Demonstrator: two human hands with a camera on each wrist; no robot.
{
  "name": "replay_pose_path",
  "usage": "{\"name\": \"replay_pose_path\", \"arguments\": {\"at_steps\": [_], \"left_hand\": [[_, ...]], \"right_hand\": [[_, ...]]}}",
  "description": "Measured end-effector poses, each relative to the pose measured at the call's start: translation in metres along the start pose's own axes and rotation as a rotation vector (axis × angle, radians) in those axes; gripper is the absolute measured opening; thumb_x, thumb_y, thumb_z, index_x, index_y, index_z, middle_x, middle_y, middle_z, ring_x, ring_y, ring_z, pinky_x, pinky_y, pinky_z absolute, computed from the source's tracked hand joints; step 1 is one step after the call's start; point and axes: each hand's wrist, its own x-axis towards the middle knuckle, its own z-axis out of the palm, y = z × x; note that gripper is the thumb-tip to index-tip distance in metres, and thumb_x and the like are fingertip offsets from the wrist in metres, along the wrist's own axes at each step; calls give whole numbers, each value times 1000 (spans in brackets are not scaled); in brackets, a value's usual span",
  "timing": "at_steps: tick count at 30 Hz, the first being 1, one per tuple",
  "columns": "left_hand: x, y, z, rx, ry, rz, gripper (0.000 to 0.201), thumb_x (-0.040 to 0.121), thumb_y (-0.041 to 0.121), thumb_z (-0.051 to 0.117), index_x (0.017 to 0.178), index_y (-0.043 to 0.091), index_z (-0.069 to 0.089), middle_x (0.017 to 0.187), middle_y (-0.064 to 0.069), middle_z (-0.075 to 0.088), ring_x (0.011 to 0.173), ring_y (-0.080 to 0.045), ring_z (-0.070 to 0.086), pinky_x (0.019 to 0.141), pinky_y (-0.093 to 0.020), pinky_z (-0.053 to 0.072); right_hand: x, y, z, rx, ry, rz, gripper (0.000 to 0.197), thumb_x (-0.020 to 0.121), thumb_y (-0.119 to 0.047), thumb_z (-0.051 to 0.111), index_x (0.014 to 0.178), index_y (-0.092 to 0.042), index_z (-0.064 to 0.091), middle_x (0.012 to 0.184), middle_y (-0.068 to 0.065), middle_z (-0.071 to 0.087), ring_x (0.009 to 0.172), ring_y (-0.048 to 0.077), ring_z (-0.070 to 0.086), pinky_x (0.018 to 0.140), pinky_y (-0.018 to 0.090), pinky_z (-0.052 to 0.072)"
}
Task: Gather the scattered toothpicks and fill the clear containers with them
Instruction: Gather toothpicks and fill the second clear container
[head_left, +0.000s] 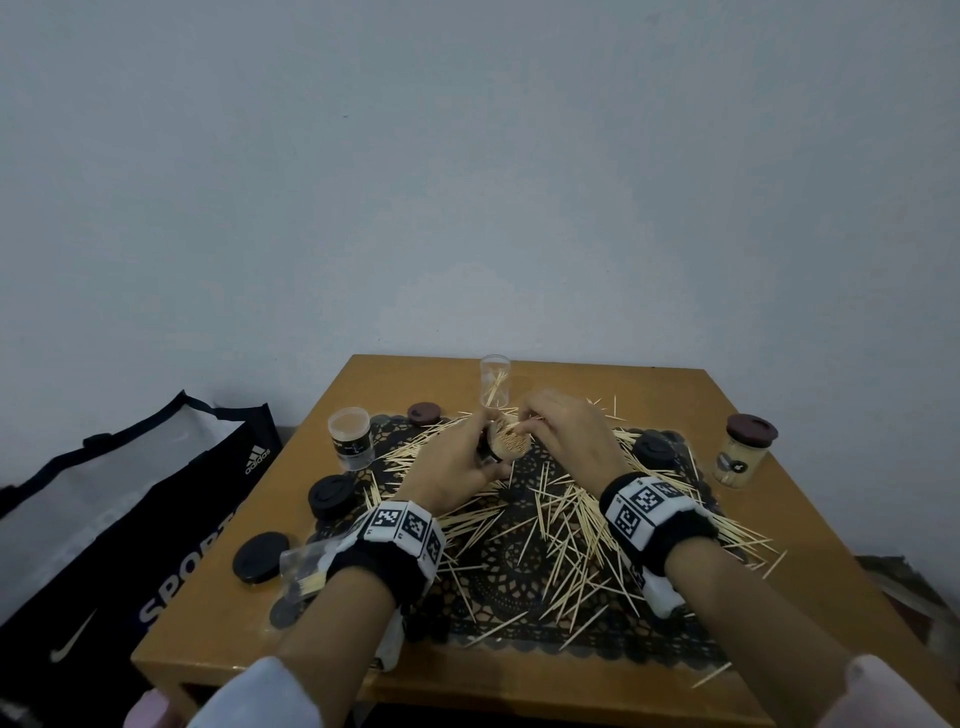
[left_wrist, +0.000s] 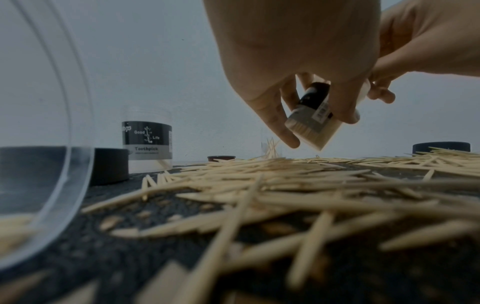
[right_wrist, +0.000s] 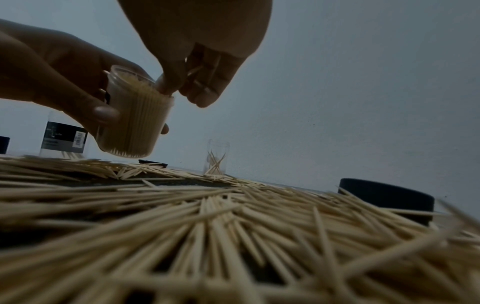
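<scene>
Holding a nearly full clear container (head_left: 506, 446) tilted above the black lace mat (head_left: 498, 587), the left hand (head_left: 457, 467) has its grip clamped round the container's wall, thumb and fingers curled on it; right wrist view shows it packed tight with upright toothpicks, clear of the mat. Right hand (head_left: 566, 436) sits at the container mouth, fingertips (right_wrist: 166, 88) pinched together on a few toothpicks at the rim, other fingers curled with more sticks tucked in the palm. Loose toothpicks (head_left: 566, 525) cover most of the mat and spill toward the right edge of the wooden bench (head_left: 795, 561). Tall clear container (head_left: 494, 382) stands upright at the far side, only a few sticks leaning inside. Labelled container (head_left: 351, 437) upright at left, open; left wrist view shows just a couple of sticks in it. Capped full container (head_left: 742, 451) stands far right with a brown lid on. Black lids: (head_left: 332, 497) and (head_left: 261, 558) left of the mat, (head_left: 655, 451) right; a brown lid (head_left: 427, 414) lies at the back. Black sports bag (head_left: 104, 545) on the floor left of the bench.
</scene>
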Motion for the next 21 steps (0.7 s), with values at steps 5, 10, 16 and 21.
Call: {"name": "replay_pose_path", "arguments": {"at_steps": [5,10,16,21], "left_hand": [[2,-5,2,7,23,-10,65,82,36,75,136,21,43,123,1,63,96,-14,58,81,-29,45],[2,-9,2,20,57,-23,63,80,37,76,132,23,44,120,3,64,100,-15,61,85,-37,51],[2,-7,2,13,28,-16,60,80,34,77,130,22,45,116,4,64,92,-13,59,79,-31,47],[3,-6,4,-75,-80,28,54,81,38,76,125,27,45,107,6,67,81,-12,62,76,-37,51]], "right_hand": [[-1,2,0,-53,-13,11,20,89,-33,53,88,-19,67,86,-6,63,66,11,55,56,7,24],[-1,2,1,-36,-36,12,21,90,-33,55,89,-18,70,85,-5,62,68,10,55,56,10,27],[-1,0,2,10,-24,-16,31,92,-31,47,89,-10,70,86,-1,61,64,13,56,52,14,40],[1,-2,-1,36,-8,13,10,89,-18,64,95,-10,67,87,-1,66,71,7,56,62,6,34]]}}
